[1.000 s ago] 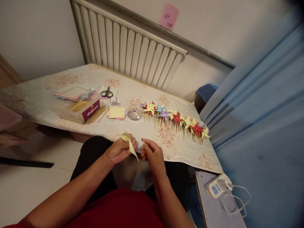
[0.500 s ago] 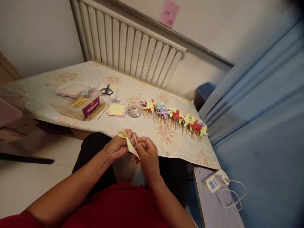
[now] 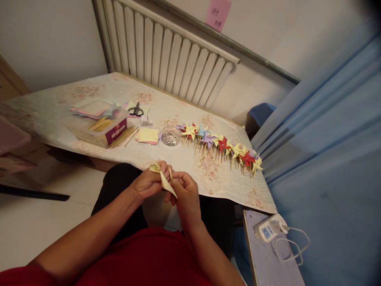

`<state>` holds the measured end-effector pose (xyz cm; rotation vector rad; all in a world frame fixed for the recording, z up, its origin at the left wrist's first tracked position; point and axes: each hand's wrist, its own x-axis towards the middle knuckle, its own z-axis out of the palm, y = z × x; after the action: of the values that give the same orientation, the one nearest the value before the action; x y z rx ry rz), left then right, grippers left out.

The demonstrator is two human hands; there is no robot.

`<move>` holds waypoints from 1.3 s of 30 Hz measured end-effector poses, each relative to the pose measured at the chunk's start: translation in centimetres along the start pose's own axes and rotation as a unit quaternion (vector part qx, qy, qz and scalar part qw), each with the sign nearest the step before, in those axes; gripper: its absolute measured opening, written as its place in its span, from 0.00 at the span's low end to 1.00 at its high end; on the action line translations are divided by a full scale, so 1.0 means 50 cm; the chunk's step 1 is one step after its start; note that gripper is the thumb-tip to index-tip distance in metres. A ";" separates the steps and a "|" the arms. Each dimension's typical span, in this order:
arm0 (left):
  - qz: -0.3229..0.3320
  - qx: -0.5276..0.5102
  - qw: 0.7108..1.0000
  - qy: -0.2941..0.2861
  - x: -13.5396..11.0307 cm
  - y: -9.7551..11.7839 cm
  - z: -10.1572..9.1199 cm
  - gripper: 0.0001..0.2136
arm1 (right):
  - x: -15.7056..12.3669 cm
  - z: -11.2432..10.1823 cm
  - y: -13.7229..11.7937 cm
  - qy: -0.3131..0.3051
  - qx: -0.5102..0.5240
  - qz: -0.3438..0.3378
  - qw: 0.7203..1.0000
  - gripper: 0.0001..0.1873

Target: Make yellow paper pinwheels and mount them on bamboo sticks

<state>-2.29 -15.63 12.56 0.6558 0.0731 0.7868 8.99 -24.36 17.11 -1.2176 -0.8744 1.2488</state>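
My left hand (image 3: 148, 181) is closed on a yellow paper pinwheel (image 3: 167, 186), its folded blades pinched between thumb and fingers. Close against it, my right hand (image 3: 186, 190) grips a thin wooden stick (image 3: 170, 173), whose tip pokes up beside the paper. Whether stick and paper are joined cannot be made out, as the fingers cover that spot. Both hands are above my lap at the table's front edge. Beyond them lie a stack of yellow and pink paper squares (image 3: 148, 135) and a round clear dish of small shiny pieces (image 3: 170, 138).
Several finished pinwheels (image 3: 223, 145) lie in a row at the right on the flowered tablecloth (image 3: 208, 172). A clear box (image 3: 89, 137) with wooden sticks, black scissors (image 3: 136, 110) and small boxes (image 3: 145, 120) stand left. A power strip (image 3: 270, 228) with a white cable rests on a side stand.
The hands keep nearly the same pose, with the stick and yellow paper still held together. The view has shifted slightly, so the table's things appear a little farther right.
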 end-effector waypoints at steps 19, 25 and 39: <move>0.004 -0.001 0.999 0.048 -0.003 0.001 -0.014 0.14 | 0.014 0.005 0.013 0.021 0.029 0.021 0.999 0.10; 0.006 -0.003 0.999 0.042 0.000 0.001 -0.009 0.14 | 0.010 0.004 0.006 0.022 0.028 0.020 0.999 0.10; 0.011 -0.003 0.999 0.035 0.002 -0.002 -0.013 0.14 | 0.014 -0.003 0.018 0.016 0.034 0.013 0.999 0.10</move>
<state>-2.34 -15.29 11.99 0.6248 0.1276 0.8312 9.08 -23.77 16.12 -1.1944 -0.7898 1.2668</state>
